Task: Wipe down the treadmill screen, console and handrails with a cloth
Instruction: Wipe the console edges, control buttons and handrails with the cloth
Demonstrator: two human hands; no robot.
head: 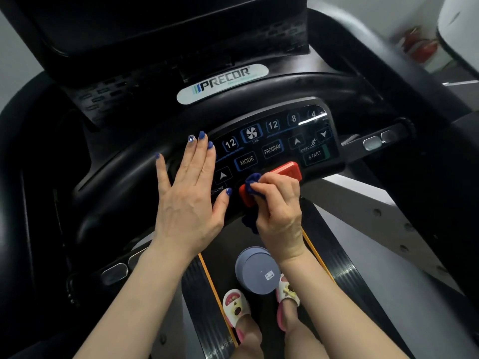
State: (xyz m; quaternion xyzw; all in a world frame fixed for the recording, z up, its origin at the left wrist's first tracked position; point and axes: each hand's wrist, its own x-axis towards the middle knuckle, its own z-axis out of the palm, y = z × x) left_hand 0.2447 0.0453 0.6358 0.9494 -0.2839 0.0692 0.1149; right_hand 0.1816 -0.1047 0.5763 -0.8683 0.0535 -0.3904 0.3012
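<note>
1. Grey walls and a pale floor frame a black treadmill, seen from above; a blurred red object (421, 49) stands far off at upper right.
2. At the top sits the dark screen (155, 29), with a white PRECOR badge (223, 82) just below it.
3. The console (274, 141) lies under a curved black handrail (145, 161) and shows buttons marked FAN, MODE, PROGRAM, START, SPEED and INCLINE.
4. The left hand (189, 193) lies flat on the console's left end, fingers straight and spread, holding nothing; it hides part of the incline keys.
5. The right hand (277, 203) has its fingers curled round a dark blue cloth (252, 182), pinching it against the left end of the red stop bar (274, 180) at the console's lower edge. More cloth hangs below the hand.
6. Silver grip plates (378, 141) show on the right side rail, and another pair (115, 273) on the left.
7. Below, the belt (207, 294) carries two feet in white cartoon slippers (234, 307).
8. A grey round container (258, 270) stands between the feet, touching the right slipper.
</note>
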